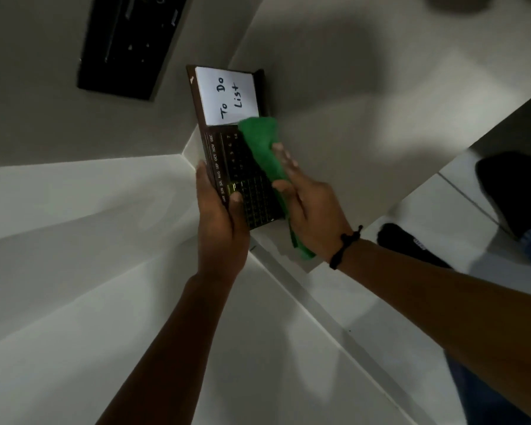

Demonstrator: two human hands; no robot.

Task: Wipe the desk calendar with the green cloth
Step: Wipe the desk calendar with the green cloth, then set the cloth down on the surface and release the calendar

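Observation:
The desk calendar [227,154] is a dark brown board with month names, a date grid and a white "To Do List" note at its far end. My left hand [219,222] grips its near left edge, thumb on the face, and holds it above the white desk. My right hand [307,204] presses the green cloth [262,145] flat against the right side of the calendar's face. The cloth covers part of the date grid, and its loose tail hangs down below my right palm.
A white desk [334,102] lies under the calendar, its edge running to the lower right. A black wall panel [129,41] hangs at the upper left. Two dark shoes [509,191] stand on the tiled floor at the right.

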